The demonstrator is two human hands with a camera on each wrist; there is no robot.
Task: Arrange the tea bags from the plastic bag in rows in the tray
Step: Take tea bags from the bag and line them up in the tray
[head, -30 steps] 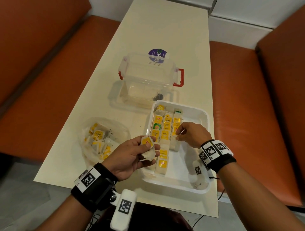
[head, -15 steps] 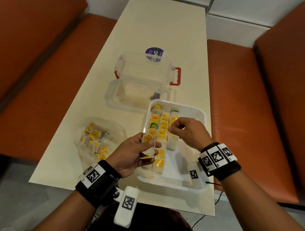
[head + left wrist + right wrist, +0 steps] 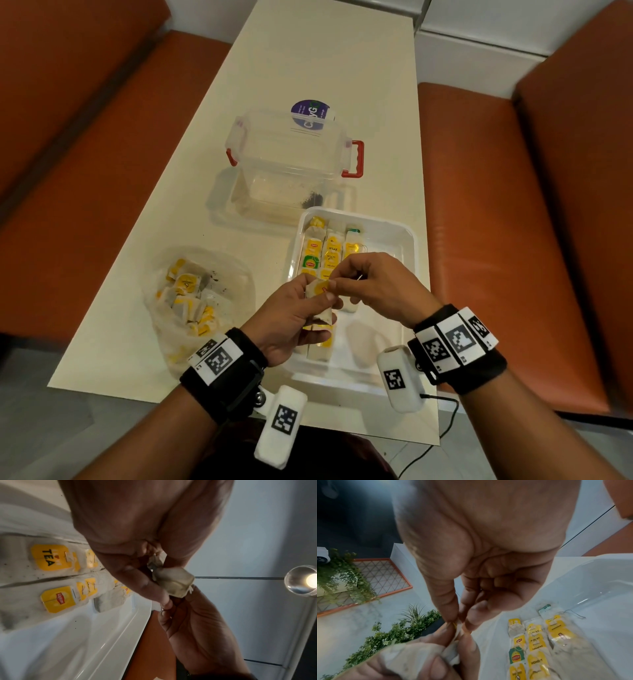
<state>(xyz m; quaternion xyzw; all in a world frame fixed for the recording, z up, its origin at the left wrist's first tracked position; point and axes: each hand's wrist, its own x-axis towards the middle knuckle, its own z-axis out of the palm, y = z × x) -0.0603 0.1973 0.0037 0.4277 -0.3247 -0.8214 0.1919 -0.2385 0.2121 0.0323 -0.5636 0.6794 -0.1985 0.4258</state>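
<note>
My left hand (image 3: pixel 317 291) hovers over the near left part of the white tray (image 3: pixel 407 236) and grips a pale tea bag (image 3: pixel 322 317) with a yellow tag. My right hand (image 3: pixel 334 283) meets it from the right, thumb and forefinger pinching the top of that tea bag at the tag. The left wrist view shows the bag (image 3: pixel 173 585) between my fingers. In the right wrist view the pinch (image 3: pixel 456 624) sits just above my left hand (image 3: pixel 419 660). Three rows of tea bags (image 3: pixel 329 253) lie in the tray's left half. The plastic bag (image 3: pixel 191 301), left of the tray, holds several more.
A clear plastic box (image 3: pixel 291 154) with red latches stands on the cream table (image 3: pixel 308 61) just behind the tray. The tray's right half (image 3: pixel 387 260) is bare. Orange benches (image 3: pixel 479 205) flank the table on both sides. The table's near edge lies just under my wrists.
My right hand has left the third row in the tray, lifted and moved left to pinch the tea bag in my left hand. The left hand has risen slightly over the tray.
</note>
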